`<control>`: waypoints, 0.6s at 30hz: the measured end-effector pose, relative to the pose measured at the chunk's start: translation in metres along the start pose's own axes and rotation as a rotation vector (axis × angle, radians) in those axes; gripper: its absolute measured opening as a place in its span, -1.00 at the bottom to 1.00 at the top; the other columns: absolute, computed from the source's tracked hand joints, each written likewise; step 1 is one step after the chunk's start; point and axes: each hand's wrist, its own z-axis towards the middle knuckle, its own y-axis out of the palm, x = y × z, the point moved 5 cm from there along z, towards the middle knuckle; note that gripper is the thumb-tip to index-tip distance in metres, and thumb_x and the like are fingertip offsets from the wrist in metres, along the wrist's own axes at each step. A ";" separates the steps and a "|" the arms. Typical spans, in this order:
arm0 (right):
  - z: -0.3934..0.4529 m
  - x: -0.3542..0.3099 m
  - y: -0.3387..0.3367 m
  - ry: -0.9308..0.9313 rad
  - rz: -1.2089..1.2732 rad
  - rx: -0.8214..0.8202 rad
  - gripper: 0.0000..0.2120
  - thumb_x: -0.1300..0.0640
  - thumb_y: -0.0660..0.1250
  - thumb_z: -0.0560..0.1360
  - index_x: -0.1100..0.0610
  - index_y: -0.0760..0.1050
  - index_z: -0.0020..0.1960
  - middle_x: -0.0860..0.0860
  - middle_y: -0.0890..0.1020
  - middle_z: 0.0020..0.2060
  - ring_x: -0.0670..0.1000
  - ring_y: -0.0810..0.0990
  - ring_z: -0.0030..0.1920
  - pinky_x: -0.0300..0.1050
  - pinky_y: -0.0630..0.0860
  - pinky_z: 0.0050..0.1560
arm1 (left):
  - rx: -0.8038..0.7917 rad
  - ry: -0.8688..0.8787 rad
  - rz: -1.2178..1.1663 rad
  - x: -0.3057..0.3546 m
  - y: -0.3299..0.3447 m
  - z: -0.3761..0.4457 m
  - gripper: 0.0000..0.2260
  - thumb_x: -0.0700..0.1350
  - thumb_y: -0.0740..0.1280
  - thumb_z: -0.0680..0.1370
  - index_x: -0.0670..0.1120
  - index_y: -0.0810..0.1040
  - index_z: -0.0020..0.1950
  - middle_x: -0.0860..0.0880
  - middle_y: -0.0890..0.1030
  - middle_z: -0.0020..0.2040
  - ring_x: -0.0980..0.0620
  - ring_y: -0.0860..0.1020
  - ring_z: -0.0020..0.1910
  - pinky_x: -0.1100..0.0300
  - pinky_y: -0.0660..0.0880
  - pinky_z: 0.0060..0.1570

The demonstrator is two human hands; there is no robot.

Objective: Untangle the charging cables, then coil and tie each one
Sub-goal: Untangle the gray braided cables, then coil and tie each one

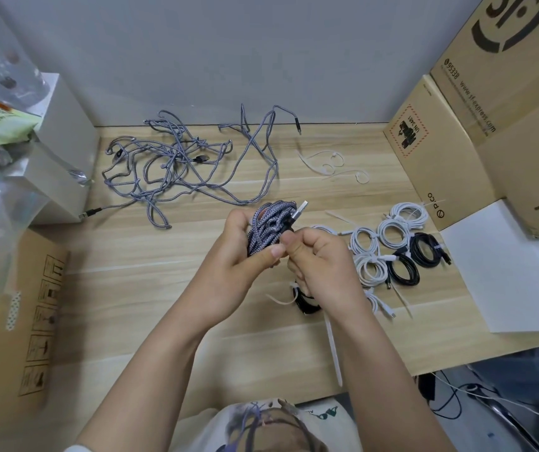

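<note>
Head view: my left hand (245, 246) wraps the coiled grey braided cable (266, 228) above the tabletop (163, 288); my right hand (320, 259), just beside it, pinches the plug end (297, 213), which points up and away. White zip ties (333, 164) lie beyond, nearer my right grip.

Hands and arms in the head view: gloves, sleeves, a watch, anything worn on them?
Nothing worn that shows. The left hand and right hand are bare, with no gloves, and no rings or watch visible. Both forearms are uncovered up to the frame's bottom edge. Fingernails are short and unpainted.
</note>
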 end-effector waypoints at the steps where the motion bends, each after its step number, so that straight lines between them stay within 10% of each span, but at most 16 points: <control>1: 0.000 0.003 -0.001 0.023 -0.006 0.010 -0.76 0.13 0.30 0.54 0.24 0.50 -0.25 -0.12 0.39 -0.63 -0.18 0.29 -0.63 -0.37 0.23 -0.57 | 0.016 -0.004 0.047 -0.001 -0.003 0.000 -0.76 -0.11 0.32 0.46 0.03 0.36 0.07 0.07 0.54 -0.07 0.14 0.48 -0.16 0.18 0.46 -0.07; 9: -0.002 0.000 -0.011 -0.018 -0.100 0.106 -0.86 0.22 0.35 0.50 0.05 0.55 -0.21 -0.04 0.47 -0.50 -0.06 0.44 -0.59 -0.13 0.45 -0.38 | 0.070 0.053 0.344 0.005 -0.012 -0.001 -0.79 -0.02 0.27 0.47 0.09 0.30 0.03 0.37 0.50 -0.19 0.22 0.47 -0.17 0.22 0.38 -0.11; 18: -0.009 -0.005 0.006 0.067 0.170 -0.057 -0.92 0.30 0.27 0.54 0.26 0.53 -0.08 -0.04 0.43 -0.55 -0.07 0.36 -0.59 -0.25 0.35 -0.50 | 0.076 0.018 0.076 0.009 -0.014 0.000 -0.78 -0.11 0.31 0.45 0.02 0.32 0.02 0.06 0.55 -0.13 0.19 0.48 -0.24 0.32 0.42 -0.20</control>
